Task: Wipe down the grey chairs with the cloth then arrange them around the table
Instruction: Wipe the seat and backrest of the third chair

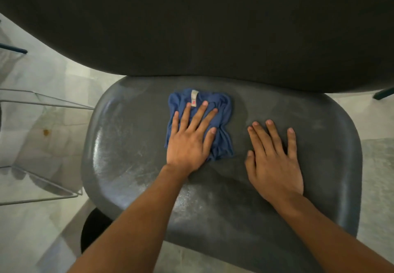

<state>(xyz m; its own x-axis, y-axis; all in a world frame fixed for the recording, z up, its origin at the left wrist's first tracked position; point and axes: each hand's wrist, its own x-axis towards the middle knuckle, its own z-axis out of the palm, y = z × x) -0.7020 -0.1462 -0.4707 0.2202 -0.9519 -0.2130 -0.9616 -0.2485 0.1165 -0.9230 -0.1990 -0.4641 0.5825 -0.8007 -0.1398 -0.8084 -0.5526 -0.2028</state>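
My left hand (189, 138) lies flat, fingers straight and spread, pressing the crumpled blue cloth (215, 123) onto the grey chair seat (128, 155); my right hand (275, 161) rests at three o'clock of it, palm down, fingers straight, holding nothing; both forearms reach in from six o'clock; the dark chair back (191, 27) rises at twelve; the seat looks streaked and shiny; pale tiled floor (53, 76) and a wire frame (42, 102) lie at nine o'clock.

No text can be read anywhere. The blue cloth (200, 123) carries a small white tag (193, 98) with a red mark, too blurred to make out.
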